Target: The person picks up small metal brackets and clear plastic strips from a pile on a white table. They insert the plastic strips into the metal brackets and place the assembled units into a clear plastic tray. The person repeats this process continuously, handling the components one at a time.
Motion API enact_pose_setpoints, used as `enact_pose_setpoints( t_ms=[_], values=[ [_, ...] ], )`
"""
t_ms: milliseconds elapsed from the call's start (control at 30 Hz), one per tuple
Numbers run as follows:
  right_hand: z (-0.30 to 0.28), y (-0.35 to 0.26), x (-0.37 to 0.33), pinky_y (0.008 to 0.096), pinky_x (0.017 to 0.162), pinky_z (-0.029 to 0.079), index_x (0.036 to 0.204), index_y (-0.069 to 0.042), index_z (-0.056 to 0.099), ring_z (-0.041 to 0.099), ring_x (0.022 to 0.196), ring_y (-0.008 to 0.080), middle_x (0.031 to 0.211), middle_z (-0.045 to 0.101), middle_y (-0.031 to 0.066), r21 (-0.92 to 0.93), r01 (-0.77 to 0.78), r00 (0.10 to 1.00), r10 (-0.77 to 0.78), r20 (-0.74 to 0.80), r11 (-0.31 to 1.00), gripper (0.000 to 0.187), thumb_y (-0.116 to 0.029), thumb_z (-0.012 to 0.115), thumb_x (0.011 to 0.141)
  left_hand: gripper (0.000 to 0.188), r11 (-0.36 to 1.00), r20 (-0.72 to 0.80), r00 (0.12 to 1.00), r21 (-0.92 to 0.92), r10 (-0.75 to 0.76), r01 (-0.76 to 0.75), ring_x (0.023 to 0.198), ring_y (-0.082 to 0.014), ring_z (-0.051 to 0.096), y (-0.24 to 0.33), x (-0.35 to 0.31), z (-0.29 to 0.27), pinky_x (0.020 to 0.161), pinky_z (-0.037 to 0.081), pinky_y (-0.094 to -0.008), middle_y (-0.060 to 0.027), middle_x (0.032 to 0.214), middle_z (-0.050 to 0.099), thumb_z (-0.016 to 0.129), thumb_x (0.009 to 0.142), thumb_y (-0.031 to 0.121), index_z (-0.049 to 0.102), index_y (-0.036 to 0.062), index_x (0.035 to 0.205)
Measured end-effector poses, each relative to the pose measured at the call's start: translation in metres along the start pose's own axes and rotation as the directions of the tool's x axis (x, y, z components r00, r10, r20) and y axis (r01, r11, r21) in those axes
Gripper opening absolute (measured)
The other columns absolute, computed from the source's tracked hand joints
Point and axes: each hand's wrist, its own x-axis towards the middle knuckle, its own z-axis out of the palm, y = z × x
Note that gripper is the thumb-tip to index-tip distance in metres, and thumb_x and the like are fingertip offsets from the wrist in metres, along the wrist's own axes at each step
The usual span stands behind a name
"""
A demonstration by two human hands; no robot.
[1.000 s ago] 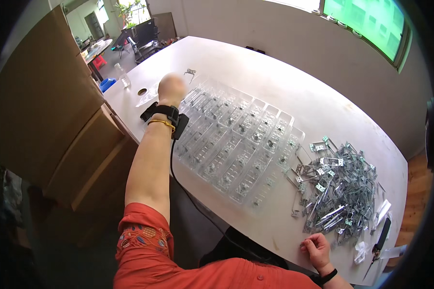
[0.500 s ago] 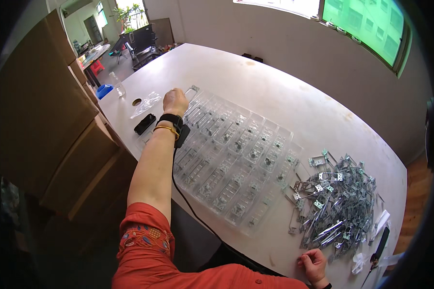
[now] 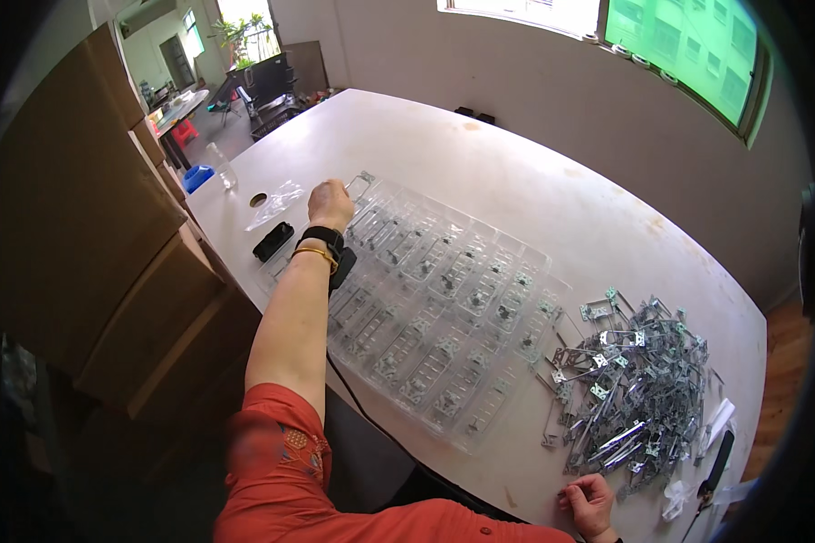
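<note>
My left hand reaches over the far left corner of a clear plastic tray. Its fingers are closed on one end of a thin metal bracket, whose other end sticks out to the right by the tray's corner. Similar metal brackets lie in the tray's long compartments. At the near edge of the table, my right hand rests with fingers curled in; whatever they may hold is hidden. Just beyond it is a big tangled pile of metal brackets.
A black case, a roll of tape, a crumpled plastic bag and a clear bottle are at the table's left. Black-handled scissors lie at the right edge by white scraps. Cardboard boxes stack up on the left.
The whole view has shifted slightly, so the tabletop sits a little lower. Both hands keep nearly the same place and grip, the left one still at the tray's far corner.
</note>
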Motion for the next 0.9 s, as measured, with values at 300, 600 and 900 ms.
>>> enact_pose_setpoints(
  t_ms=[300, 600, 900],
  values=[
    [-0.001, 0.002, -0.001, 0.0237, 0.072, 0.055, 0.115, -0.008, 0.067, 0.065, 0.079, 0.008, 0.091, 0.072, 0.0012, 0.016, -0.008, 1.0, 0.008, -0.005, 1.0, 0.005, -0.008, 0.069, 0.11, 0.022, 0.999, 0.078, 0.997, 0.047, -0.01, 0.007, 0.118, -0.0407, 0.076, -0.004, 0.003, 0.01, 0.102, 0.062, -0.0459, -0.0234, 0.119, 0.08, 0.07, 0.093, 0.009, 0.085, 0.0083, 0.109],
    [-0.015, 0.015, 0.005, 0.0292, 0.063, 0.062, 0.11, -0.005, 0.062, 0.073, 0.073, 0.0137, 0.092, 0.076, 0.0081, -0.077, 0.053, 0.998, -0.055, -0.027, 0.996, 0.013, -0.008, 0.074, 0.106, 0.035, 0.998, 0.042, 0.999, 0.056, -0.014, 0.012, 0.12, -0.041, 0.075, -0.01, -0.01, 0.008, 0.108, 0.058, -0.0473, -0.0228, 0.125, 0.079, 0.065, 0.095, 0.009, 0.078, 0.0088, 0.128],
    [-0.015, 0.01, 0.004, 0.0281, 0.06, 0.061, 0.111, -0.005, 0.061, 0.072, 0.071, 0.0128, 0.092, 0.074, 0.0065, -0.053, 0.027, 1.0, -0.028, -0.012, 0.998, 0.012, -0.008, 0.072, 0.107, 0.028, 1.0, -0.004, 1.0, -0.024, -0.009, 0.008, 0.116, -0.0364, 0.077, -0.023, -0.016, -0.023, 0.103, 0.06, -0.0453, -0.0189, 0.118, 0.081, 0.064, 0.095, 0.011, 0.083, 0.012, 0.116]
  ],
)
